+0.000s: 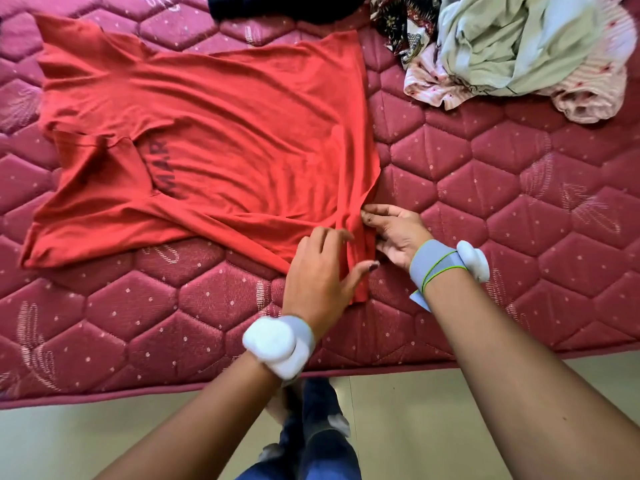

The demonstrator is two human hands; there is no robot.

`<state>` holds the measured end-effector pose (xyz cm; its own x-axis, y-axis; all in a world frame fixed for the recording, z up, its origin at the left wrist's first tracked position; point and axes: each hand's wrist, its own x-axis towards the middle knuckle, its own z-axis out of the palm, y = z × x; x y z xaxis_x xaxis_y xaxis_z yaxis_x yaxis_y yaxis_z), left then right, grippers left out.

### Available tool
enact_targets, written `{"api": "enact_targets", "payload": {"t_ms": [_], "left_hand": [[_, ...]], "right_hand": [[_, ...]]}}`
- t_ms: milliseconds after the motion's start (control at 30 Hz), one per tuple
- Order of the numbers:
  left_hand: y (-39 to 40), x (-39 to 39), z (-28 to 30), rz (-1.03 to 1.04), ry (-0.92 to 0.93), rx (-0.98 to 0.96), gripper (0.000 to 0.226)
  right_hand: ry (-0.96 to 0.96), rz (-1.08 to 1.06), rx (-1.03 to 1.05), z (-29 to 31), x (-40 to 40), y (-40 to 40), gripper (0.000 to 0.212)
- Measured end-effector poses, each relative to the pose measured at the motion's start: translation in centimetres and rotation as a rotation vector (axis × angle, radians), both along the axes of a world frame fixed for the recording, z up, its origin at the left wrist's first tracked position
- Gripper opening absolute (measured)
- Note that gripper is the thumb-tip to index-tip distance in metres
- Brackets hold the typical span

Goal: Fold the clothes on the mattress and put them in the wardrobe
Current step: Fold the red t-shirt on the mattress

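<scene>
Centrally, a red T-shirt (214,133) lies spread on the maroon quilted mattress (485,209), its dark lettering partly covered by a sleeve folded in at about 9 o'clock. Both hands meet at the shirt's lower corner, around 5 o'clock from its middle. The left hand (320,271) lies on the cloth with fingers fairly straight and thumb spread, pressing the fabric down. The right hand (394,237) has its fingers curled into a bunched fold of the hem, which it pinches. Each wrist wears a grey band with a white puck. At 1 o'clock a heap of loose clothes (512,50) sits on the mattress: a pale green garment over pink and floral pieces. A dark garment (277,5) shows at 12 o'clock. Beige floor (433,410) runs along the near edge.
</scene>
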<state>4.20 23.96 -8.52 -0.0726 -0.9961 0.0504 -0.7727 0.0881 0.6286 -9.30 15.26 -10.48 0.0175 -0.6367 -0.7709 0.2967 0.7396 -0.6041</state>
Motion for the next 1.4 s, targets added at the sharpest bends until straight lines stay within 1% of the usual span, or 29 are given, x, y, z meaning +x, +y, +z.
{"api": "enact_targets", "payload": {"t_ms": [33, 100, 167, 233, 333, 433, 500, 533, 600, 633, 667, 733, 800, 833, 900, 933, 967, 1000, 1067, 1133, 1167, 1233, 1300, 1400], "left_hand": [[-0.8, -0.6, -0.2, 0.069, 0.046, 0.042, 0.047], [-2.6, -1.8, -0.6, 0.224, 0.159, 0.126, 0.052], [-4.5, -2.8, -1.2, 0.388, 0.237, 0.209, 0.048], [-6.0, -3.1, -1.6, 0.471, 0.237, 0.254, 0.037], [-6.8, -2.9, -1.7, 0.496, 0.170, 0.211, 0.018], [-6.8, -2.3, -1.0, 0.571, 0.259, 0.067, 0.015], [-6.5, -2.0, -0.4, 0.510, 0.247, -0.038, 0.015], [-6.3, -2.1, -0.1, 0.422, 0.199, -0.084, 0.015], [-5.5, -2.7, 0.0, 0.211, 0.096, -0.124, 0.015], [-5.1, -3.3, -0.2, 0.114, 0.049, -0.115, 0.017], [-4.7, -4.0, -0.5, 0.029, 0.005, -0.096, 0.021], [-4.0, -5.7, -1.2, -0.083, -0.032, -0.053, 0.022], [-3.8, -6.9, -1.5, -0.122, 0.039, -0.015, 0.015], [-3.7, -7.1, -1.4, -0.126, 0.092, -0.010, 0.017], [-3.4, -6.5, -1.1, -0.126, 0.161, -0.012, 0.030], [-3.0, -5.6, -0.9, -0.111, 0.145, -0.015, 0.036], [-2.7, -4.3, -1.1, -0.074, 0.074, -0.028, 0.039], [-2.3, -2.8, -1.5, -0.031, -0.037, -0.039, 0.043], [-1.4, 0.7, -2.8, 0.002, -0.272, 0.012, 0.061], [-0.6, 3.7, -4.4, -0.056, -0.405, 0.090, 0.079], [-0.4, 4.8, -5.0, -0.093, -0.433, 0.101, 0.081], [-0.5, 5.8, -5.7, -0.146, -0.462, 0.040, 0.069], [-1.2, 5.8, -6.0, -0.116, -0.479, -0.041, 0.049], [-2.9, 5.3, -5.9, -0.073, -0.492, -0.093, 0.025]], "right_hand": [[0.022, 0.014, -0.025, 0.0, 0.0, 0.0, 0.019], [0.084, 0.054, -0.072, -0.2, -0.1, 0.1, 0.021], [0.122, 0.058, -0.110, -0.5, -0.2, 0.1, 0.024], [0.122, 0.014, -0.127, -0.8, -0.3, 0.2, 0.025], [0.141, -0.047, -0.161, -0.8, -0.3, 0.1, 0.028], [0.280, -0.035, -0.181, -1.2, -0.7, -0.1, 0.028], [0.422, 0.019, -0.183, -1.4, -0.7, 0.2, 0.030], [0.465, 0.022, -0.179, -1.6, -0.8, 0.3, 0.032], [0.470, -0.024, -0.171, -0.9, -0.9, 0.2, 0.027], [0.443, -0.062, -0.161, -0.1, -0.9, 0.0, 0.020], [0.404, -0.093, -0.148, 0.2, -1.0, 0.0, 0.020], [0.359, -0.068, -0.147, 0.4, -1.5, 0.1, 0.036], [0.406, 0.007, -0.200, 0.2, -1.9, 0.0, 0.048], [0.435, 0.015, -0.217, 0.0, -2.1, -0.3, 0.048], [0.465, -0.068, -0.217, -0.5, -2.7, -1.2, 0.029], [0.468, -0.116, -0.213, -0.7, -3.0, -1.6, 0.020], [0.477, -0.127, -0.212, -1.0, -3.2, -1.9, 0.017], [0.535, -0.085, -0.208, -1.3, -3.3, -2.0, 0.017], [0.727, 0.052, -0.231, -1.5, -3.6, -1.7, 0.018], [0.819, 0.078, -0.274, -1.7, -3.6, -1.8, 0.016], [0.807, 0.065, -0.278, -1.7, -3.5, -1.8, 0.015], [0.687, 0.012, -0.243, -2.2, -3.4, -1.7, 0.017], [0.598, -0.005, -0.220, -2.8, -3.2, -1.2, 0.017], [0.629, 0.036, -0.299, -2.6, -2.8, -1.2, 0.020]]}}
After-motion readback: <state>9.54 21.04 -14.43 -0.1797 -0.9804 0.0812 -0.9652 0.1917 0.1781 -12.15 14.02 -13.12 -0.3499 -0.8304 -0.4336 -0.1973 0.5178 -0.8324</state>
